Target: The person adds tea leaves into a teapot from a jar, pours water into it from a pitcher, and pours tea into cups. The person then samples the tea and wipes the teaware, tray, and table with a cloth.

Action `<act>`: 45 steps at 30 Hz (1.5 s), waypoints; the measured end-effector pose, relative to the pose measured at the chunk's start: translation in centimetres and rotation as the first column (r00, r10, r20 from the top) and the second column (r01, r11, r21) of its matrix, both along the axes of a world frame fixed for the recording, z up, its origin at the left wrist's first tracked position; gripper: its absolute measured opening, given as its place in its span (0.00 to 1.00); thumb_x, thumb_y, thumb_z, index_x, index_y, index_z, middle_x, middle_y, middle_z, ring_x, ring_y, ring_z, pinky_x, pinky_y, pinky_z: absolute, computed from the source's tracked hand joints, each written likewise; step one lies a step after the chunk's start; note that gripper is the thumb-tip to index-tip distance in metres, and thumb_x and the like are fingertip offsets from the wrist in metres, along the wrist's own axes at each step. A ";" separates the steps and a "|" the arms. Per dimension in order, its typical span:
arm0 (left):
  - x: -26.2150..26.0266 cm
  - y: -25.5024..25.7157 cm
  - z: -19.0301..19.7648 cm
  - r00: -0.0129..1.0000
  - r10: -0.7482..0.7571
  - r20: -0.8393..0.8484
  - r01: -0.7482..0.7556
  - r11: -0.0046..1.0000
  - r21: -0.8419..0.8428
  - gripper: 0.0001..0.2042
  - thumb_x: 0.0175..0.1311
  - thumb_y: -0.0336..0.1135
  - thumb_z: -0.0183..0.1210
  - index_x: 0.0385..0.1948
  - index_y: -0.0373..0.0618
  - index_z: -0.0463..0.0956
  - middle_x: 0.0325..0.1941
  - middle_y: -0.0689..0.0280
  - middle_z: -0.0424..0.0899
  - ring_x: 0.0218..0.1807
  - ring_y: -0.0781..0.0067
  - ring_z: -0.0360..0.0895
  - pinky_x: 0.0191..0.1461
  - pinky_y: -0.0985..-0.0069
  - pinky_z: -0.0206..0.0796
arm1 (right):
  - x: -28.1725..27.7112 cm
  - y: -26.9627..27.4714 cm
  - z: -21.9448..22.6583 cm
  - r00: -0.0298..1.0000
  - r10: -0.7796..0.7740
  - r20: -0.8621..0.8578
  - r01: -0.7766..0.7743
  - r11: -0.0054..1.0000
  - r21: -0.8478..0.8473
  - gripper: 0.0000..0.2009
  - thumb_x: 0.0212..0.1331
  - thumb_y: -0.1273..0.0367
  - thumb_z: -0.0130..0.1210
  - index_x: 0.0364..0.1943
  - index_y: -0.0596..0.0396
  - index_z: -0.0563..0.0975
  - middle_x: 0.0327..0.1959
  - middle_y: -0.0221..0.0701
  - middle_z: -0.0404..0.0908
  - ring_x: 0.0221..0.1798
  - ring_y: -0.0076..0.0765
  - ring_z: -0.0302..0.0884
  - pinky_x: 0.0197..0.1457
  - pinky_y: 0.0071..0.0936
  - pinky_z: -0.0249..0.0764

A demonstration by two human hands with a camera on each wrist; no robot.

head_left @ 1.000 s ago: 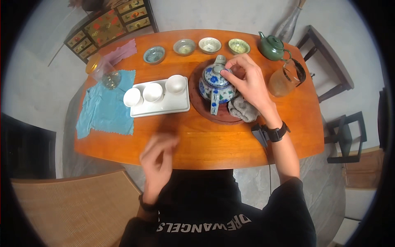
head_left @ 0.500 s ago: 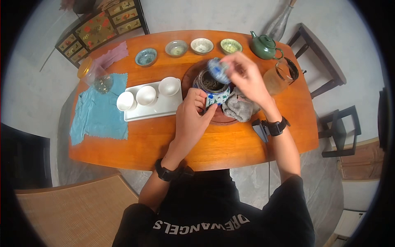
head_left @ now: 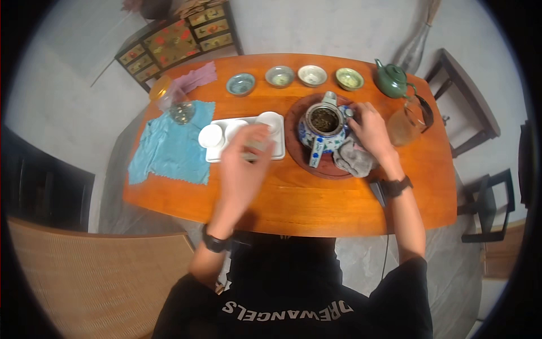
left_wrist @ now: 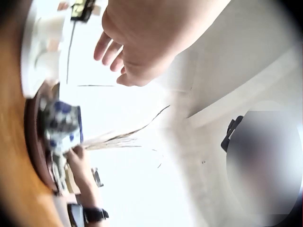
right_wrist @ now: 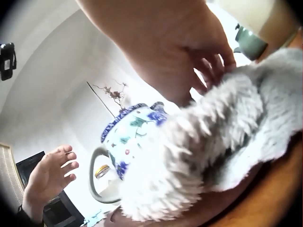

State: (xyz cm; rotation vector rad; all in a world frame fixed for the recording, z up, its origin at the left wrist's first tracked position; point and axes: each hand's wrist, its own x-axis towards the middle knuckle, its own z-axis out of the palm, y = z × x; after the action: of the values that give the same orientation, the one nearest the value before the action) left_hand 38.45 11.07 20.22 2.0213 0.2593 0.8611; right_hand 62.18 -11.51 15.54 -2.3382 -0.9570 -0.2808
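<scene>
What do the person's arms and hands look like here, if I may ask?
Both the left hand and the right hand are ungloved. Short black sleeves, part of a black T-shirt with white lettering, leave the forearms bare. Each wrist wears a black strap; the right one carries a dark, box-like device. A thin dark cable hangs beside the right forearm, its connection unclear.

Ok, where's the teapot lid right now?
In the head view, right of centre, the lid is at the right hand, just right of the open blue-and-white teapot and beyond the gray cloth.
</scene>
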 end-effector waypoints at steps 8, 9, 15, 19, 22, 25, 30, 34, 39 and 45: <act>2.4 25.8 3.6 0.847 0.488 0.211 -0.478 0.526 0.703 0.31 0.55 0.45 0.75 0.62 0.48 0.78 0.64 0.57 0.78 0.63 0.48 0.76 0.65 0.53 0.70 | -11.6 -1.5 3.9 0.987 0.050 -0.155 0.006 0.942 0.336 0.27 0.60 0.74 0.67 0.65 0.58 0.75 0.44 0.40 0.80 0.48 0.46 0.79 0.56 0.39 0.76; 3.2 28.6 2.5 0.865 0.501 0.023 -0.369 0.604 0.706 0.33 0.54 0.48 0.75 0.63 0.50 0.78 0.63 0.55 0.79 0.63 0.47 0.76 0.66 0.53 0.70 | -13.1 -1.6 4.0 0.982 0.074 -0.172 -0.010 0.937 0.348 0.27 0.59 0.75 0.67 0.65 0.58 0.75 0.44 0.38 0.80 0.48 0.44 0.79 0.56 0.37 0.76; 2.5 28.1 7.9 0.812 0.490 -0.318 -0.105 0.658 0.746 0.33 0.54 0.51 0.72 0.64 0.51 0.79 0.59 0.53 0.81 0.61 0.48 0.80 0.63 0.58 0.73 | -18.9 -2.7 5.5 0.953 0.106 -0.283 0.000 0.937 0.351 0.27 0.58 0.78 0.66 0.64 0.58 0.76 0.44 0.37 0.81 0.48 0.41 0.79 0.58 0.35 0.75; -0.2 18.1 15.1 0.967 0.224 -0.119 -0.063 0.666 0.743 0.33 0.50 0.46 0.72 0.61 0.46 0.81 0.56 0.56 0.81 0.57 0.54 0.81 0.62 0.63 0.73 | -20.8 -1.3 6.7 0.941 0.187 -0.281 -0.070 0.922 0.381 0.27 0.57 0.78 0.67 0.64 0.57 0.77 0.46 0.38 0.82 0.51 0.43 0.80 0.60 0.36 0.75; -2.6 9.7 16.6 0.979 -0.139 -0.149 0.204 0.694 0.691 0.31 0.46 0.42 0.74 0.59 0.50 0.83 0.53 0.57 0.81 0.55 0.52 0.81 0.60 0.60 0.74 | -22.4 1.7 6.9 0.957 0.257 -0.133 -0.179 0.888 0.424 0.39 0.48 0.76 0.74 0.69 0.58 0.71 0.56 0.43 0.80 0.60 0.50 0.78 0.65 0.39 0.74; -4.2 2.6 14.0 0.929 -0.330 -0.170 0.352 0.638 0.685 0.30 0.36 0.40 0.77 0.52 0.53 0.87 0.50 0.63 0.81 0.47 0.56 0.81 0.50 0.63 0.77 | -23.9 4.3 6.3 0.963 0.265 -0.039 -0.208 0.830 0.518 0.48 0.41 0.72 0.79 0.73 0.58 0.67 0.64 0.46 0.75 0.65 0.55 0.75 0.69 0.42 0.71; -4.9 -0.4 7.8 0.926 -0.377 0.023 0.299 0.768 0.566 0.31 0.44 0.53 0.76 0.48 0.40 0.85 0.52 0.54 0.81 0.52 0.55 0.80 0.51 0.61 0.74 | -23.8 2.7 2.4 0.983 0.183 -0.018 -0.153 0.865 0.478 0.54 0.40 0.68 0.82 0.75 0.58 0.62 0.74 0.51 0.63 0.67 0.57 0.74 0.69 0.45 0.73; -4.3 -1.3 1.2 0.869 -0.387 0.310 0.332 0.918 0.215 0.36 0.59 0.63 0.65 0.56 0.35 0.78 0.54 0.49 0.80 0.51 0.59 0.80 0.50 0.68 0.75 | -24.2 1.0 0.7 0.959 0.218 -0.182 -0.124 0.898 0.422 0.54 0.43 0.67 0.81 0.77 0.57 0.58 0.69 0.48 0.67 0.66 0.55 0.75 0.66 0.45 0.77; -6.3 -1.9 -3.9 0.961 -0.168 0.219 0.215 0.954 -0.210 0.36 0.72 0.66 0.52 0.59 0.33 0.73 0.56 0.51 0.77 0.55 0.62 0.78 0.51 0.69 0.76 | -22.6 -2.1 -0.4 0.927 0.081 -0.367 0.249 0.597 0.762 0.55 0.48 0.69 0.77 0.78 0.56 0.49 0.71 0.45 0.63 0.71 0.50 0.70 0.71 0.53 0.74; -7.1 -1.1 -8.2 0.969 -0.247 0.016 0.240 0.922 -0.304 0.20 0.67 0.40 0.63 0.56 0.38 0.77 0.53 0.59 0.76 0.48 0.69 0.74 0.52 0.77 0.67 | -20.5 -3.1 0.3 0.945 0.023 -0.327 0.205 0.737 0.644 0.57 0.43 0.66 0.80 0.78 0.57 0.53 0.74 0.46 0.64 0.75 0.51 0.67 0.76 0.49 0.64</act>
State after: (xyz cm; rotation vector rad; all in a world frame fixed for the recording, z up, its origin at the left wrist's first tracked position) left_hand 31.39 9.97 12.03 1.7310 0.1386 0.6012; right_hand 41.71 -14.60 15.81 -1.6786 -0.4611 -0.2313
